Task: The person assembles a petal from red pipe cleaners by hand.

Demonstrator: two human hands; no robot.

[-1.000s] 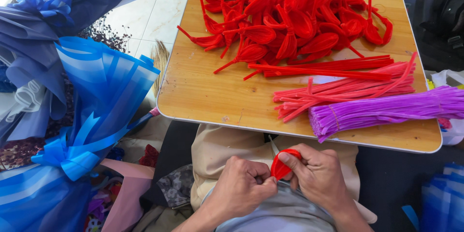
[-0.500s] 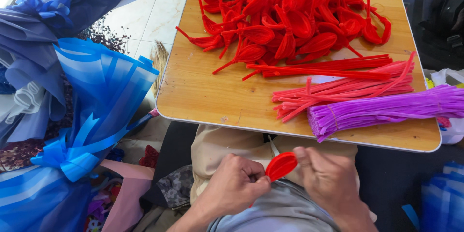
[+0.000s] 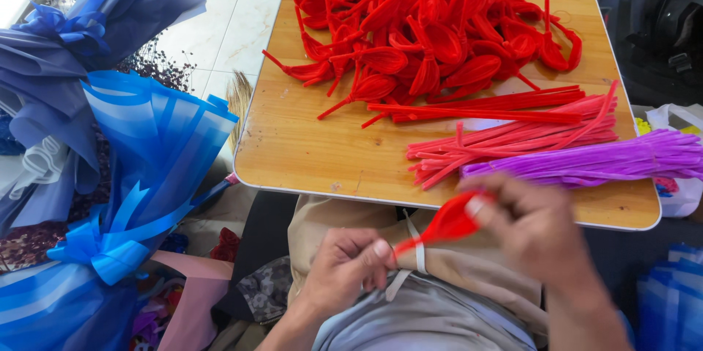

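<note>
Hands: your left hand (image 3: 344, 267) pinches stem of one red petal loop (image 3: 447, 224) over lap; your right hand (image 3: 538, 230), blurred, grasps its top. Table (image 3: 307, 150) carries three straight bundles: red, pink, purple; shaped-loop pile uncountable.

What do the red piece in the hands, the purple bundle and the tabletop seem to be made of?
Red petal piece: likely a fuzzy pipe cleaner bent into a loop, matte and soft-looking, though blurred here. Purple bundle: straight stems with the same fuzzy, matte nap, probably chenille over wire. Tabletop: wood or wood-look laminate, with visible grain, a smooth light sheen and a pale edge band.
</note>
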